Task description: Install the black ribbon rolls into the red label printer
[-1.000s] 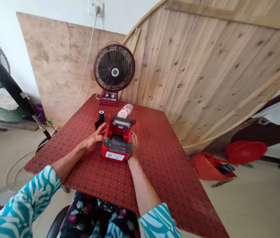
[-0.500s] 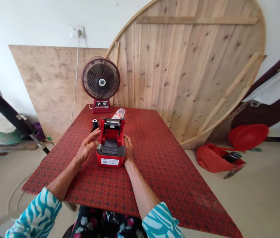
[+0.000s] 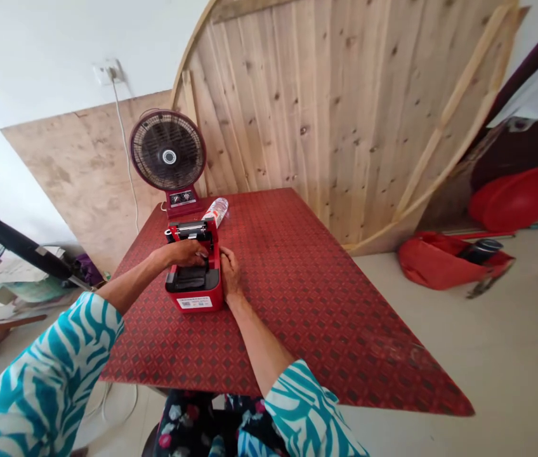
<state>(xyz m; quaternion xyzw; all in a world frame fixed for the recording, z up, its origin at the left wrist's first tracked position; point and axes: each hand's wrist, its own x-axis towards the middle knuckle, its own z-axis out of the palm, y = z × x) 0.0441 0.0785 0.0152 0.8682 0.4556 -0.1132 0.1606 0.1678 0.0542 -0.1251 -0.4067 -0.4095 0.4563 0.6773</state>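
My left hand (image 3: 186, 252), grip hidden, lay inside the boxy red plastic printer (image 3: 196, 293); my open right hand (image 3: 231, 276) touched its side, with the red patterned tabletop (image 3: 307, 285) spreading wide rightward.

Worn: left sleeve (image 3: 35, 381) and right sleeve (image 3: 307, 412), turquoise with white zebra-like stripes, ending near elbow. Bare: left hand (image 3: 186, 252), right hand (image 3: 229, 276). On lap: garment (image 3: 188, 425), black, pink flower print.

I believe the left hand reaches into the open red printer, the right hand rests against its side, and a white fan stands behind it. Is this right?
No. The head view shows a dark red fan, not a white one, behind the open red printer. The left hand does reach into it, and the right hand rests against its side.
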